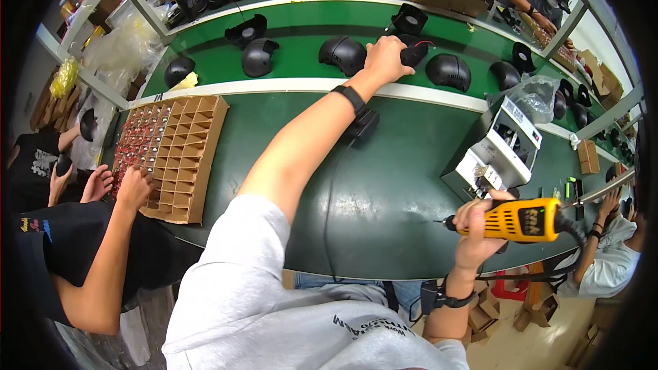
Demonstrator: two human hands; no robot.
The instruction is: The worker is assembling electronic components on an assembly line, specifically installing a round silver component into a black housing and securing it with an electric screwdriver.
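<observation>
My left hand (388,59) stretches out to the green conveyor belt (301,27), its fingers closed on a black rounded shell (414,53) with a red wire. Another black domed shell (341,54) lies just left of that hand, and a third domed shell (449,72) lies to its right. Over the bench's near right part, my right hand (474,234) is wrapped round a yellow electric screwdriver (522,220). The tool's bit points left, apart from anything, and a dark cable leaves its rear end.
A silver metal machine (504,147) stands on the green bench (384,185) at right. A divided cardboard box (179,157) sits at left, beside a co-worker's hands (136,186). A dark block (363,123) rests below my left wrist. Other people work across the belt and at right.
</observation>
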